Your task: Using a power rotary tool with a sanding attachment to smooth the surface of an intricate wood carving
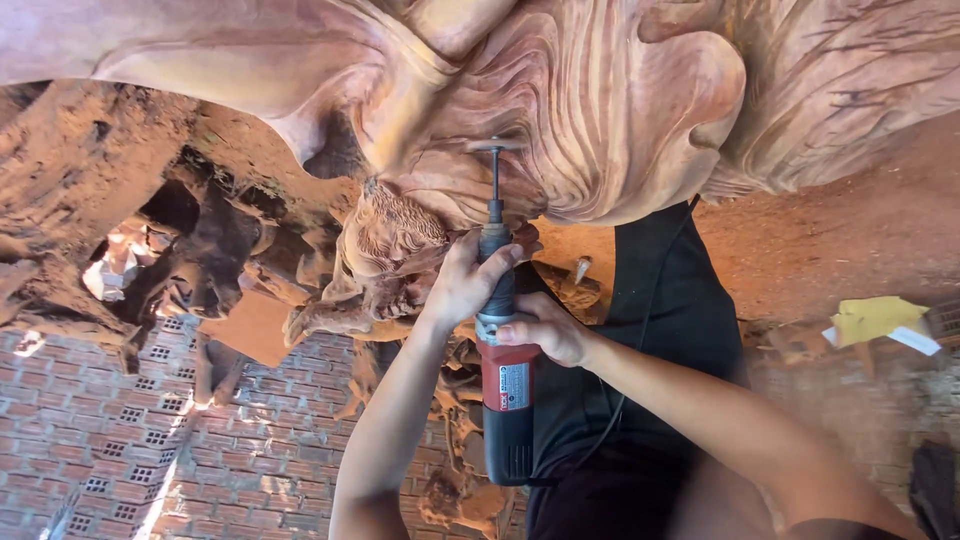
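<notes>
Both hands gripped a red and black rotary tool point(505, 385): the left hand point(462, 282) closed near its neck, the right hand point(548, 328) around its body, its bit touching the carved wooden sculpture point(600, 120)

Grinder point(503, 370) below carving point(560, 120), between hands.

Reddish wood carving point(600, 110) sanded smooth and matt at twelve o'clock, rough bark-like wood at nine, die grinder point(505, 390) in glossy red and black plastic, metal shaft, yellow paper point(878, 318) at three
</notes>
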